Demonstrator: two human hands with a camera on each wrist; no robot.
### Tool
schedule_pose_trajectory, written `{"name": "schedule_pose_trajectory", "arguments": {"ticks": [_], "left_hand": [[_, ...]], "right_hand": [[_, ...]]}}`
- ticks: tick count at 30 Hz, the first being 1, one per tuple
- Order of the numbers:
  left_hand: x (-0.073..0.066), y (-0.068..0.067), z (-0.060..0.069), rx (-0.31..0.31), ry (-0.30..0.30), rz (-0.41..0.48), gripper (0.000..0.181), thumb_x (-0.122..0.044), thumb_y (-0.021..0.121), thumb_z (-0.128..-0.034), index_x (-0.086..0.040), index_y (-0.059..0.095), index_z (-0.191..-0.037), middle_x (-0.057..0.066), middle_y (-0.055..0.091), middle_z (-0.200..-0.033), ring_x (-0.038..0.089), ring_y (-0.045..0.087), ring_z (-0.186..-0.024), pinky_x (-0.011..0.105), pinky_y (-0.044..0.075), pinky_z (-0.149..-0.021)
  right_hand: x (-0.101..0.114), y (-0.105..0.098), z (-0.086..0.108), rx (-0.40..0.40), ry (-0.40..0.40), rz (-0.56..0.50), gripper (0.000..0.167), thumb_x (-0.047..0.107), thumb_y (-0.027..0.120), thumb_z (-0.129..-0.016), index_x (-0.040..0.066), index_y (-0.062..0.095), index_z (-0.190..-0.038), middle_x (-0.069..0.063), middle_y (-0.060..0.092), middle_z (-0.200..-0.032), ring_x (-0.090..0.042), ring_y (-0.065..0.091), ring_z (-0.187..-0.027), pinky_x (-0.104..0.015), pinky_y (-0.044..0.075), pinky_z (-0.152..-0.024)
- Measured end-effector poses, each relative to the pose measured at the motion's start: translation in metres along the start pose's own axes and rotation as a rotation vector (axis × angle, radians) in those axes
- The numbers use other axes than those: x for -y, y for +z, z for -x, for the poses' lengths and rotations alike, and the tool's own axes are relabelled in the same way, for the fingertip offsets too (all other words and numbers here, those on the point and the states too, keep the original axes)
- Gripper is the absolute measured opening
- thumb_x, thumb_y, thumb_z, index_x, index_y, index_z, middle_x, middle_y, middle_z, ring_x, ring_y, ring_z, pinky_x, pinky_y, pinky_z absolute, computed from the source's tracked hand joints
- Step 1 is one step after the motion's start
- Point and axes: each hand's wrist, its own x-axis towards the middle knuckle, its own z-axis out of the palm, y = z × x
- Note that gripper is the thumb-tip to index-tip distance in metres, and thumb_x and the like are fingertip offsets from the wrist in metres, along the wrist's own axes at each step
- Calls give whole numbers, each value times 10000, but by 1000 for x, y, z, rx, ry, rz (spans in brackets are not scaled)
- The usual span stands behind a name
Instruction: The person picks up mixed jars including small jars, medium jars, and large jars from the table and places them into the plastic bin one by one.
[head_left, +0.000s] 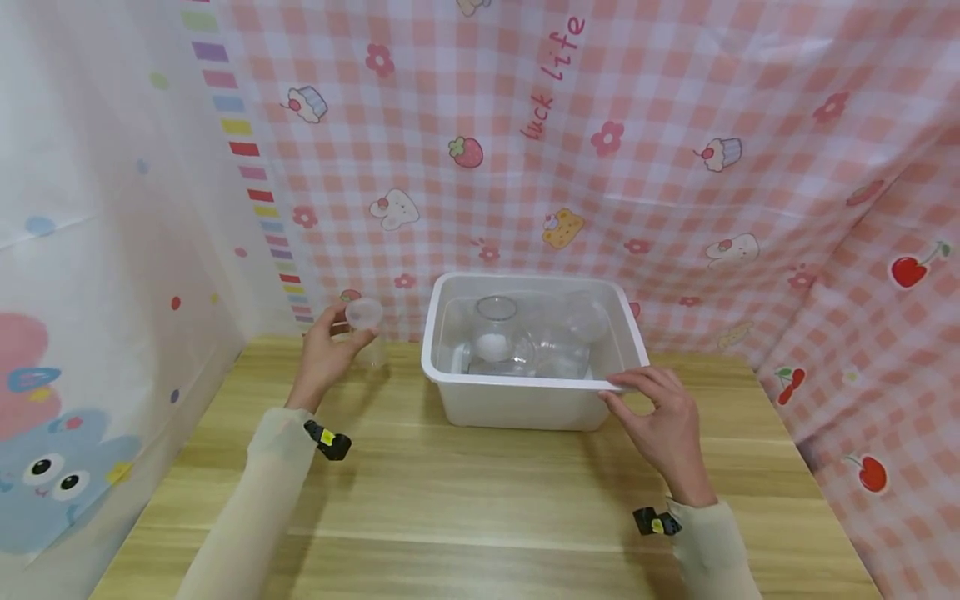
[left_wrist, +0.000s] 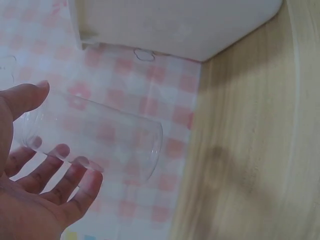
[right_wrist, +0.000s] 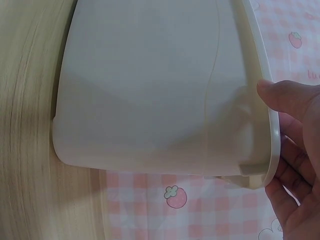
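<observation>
My left hand (head_left: 326, 354) holds a clear plastic cup (left_wrist: 105, 130) near its upper end, thumb on one side and fingers on the other. In the head view the cup is upright, left of a white plastic basin (head_left: 517, 404), with its round top (head_left: 364, 313) showing. My right hand (head_left: 663, 421) pinches the basin's front right rim, thumb outside and fingers over the edge. The right wrist view shows the thumb (right_wrist: 285, 95) against the rim. Inside the basin lie several clear containers, among them one with a round mouth (head_left: 497, 308); their outlines overlap.
The basin stands at the back of a wood-grain table (head_left: 465, 508), close to a pink checked cloth (head_left: 510, 208) hanging behind. A white printed cloth (head_left: 112, 208) hangs at the left and another checked cloth (head_left: 885, 333) at the right.
</observation>
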Motion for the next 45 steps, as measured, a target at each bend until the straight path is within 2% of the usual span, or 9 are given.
{"name": "schedule_pose_trajectory", "arguments": {"ticks": [5,9,14,21,27,31,40,45], "left_hand": [[-9,0,1,-5,52,-4,672,-407,756,-928,-198,482,-1506,174,546,-1435,371,531,-1287,482,565,-897],[-19,0,3,-9,73,10,698,-382,766,-925,-169,467,-1519,174,539,-1450,367,532,-1292,517,530,-985],[-32,0,6,-12,80,23,729,-358,771,-923,-128,449,-1535,165,525,-1475,341,526,-1303,491,498,-1050],[-47,0,10,-19,117,37,722,-344,794,-906,-127,475,-1517,138,551,-1455,316,554,-1287,472,523,-1040],[-59,0,16,-18,153,34,660,-318,793,-909,-140,513,-1479,134,577,-1404,313,576,-1250,476,532,-1046],[-69,0,19,-7,176,33,650,-321,790,-911,-153,514,-1475,136,588,-1374,323,603,-1196,477,546,-1007],[-88,4,25,9,314,72,619,-233,821,-883,-148,556,-1436,91,634,-1345,257,589,-1214,499,510,-1030],[-101,8,28,20,374,57,623,-186,834,-865,-142,567,-1426,88,643,-1336,251,599,-1214,523,520,-1037]], "right_hand": [[0,1,-1,3,4,-4,235,135,911,-765,122,805,-974,-33,763,-994,-180,607,-944,-175,446,-827],[0,2,0,6,9,1,233,141,909,-770,126,805,-977,-28,762,-997,-179,606,-953,-179,449,-831],[0,2,0,7,10,4,232,145,910,-769,130,806,-976,-28,763,-999,-183,608,-955,-176,448,-833],[2,0,0,-2,19,7,237,140,916,-759,124,808,-969,-30,765,-998,-179,610,-957,-124,431,-843],[2,0,0,2,12,5,230,138,915,-760,125,809,-964,-29,765,-991,-174,606,-943,-145,440,-829],[1,1,0,5,14,4,233,135,913,-763,130,808,-971,-26,765,-994,-175,604,-942,-147,440,-827],[0,1,0,0,11,-2,239,134,913,-762,131,807,-977,-23,765,-992,-148,593,-930,-150,439,-810],[0,1,1,-1,9,-1,240,131,913,-761,130,807,-976,-25,764,-996,-147,590,-935,-149,437,-812]]}}
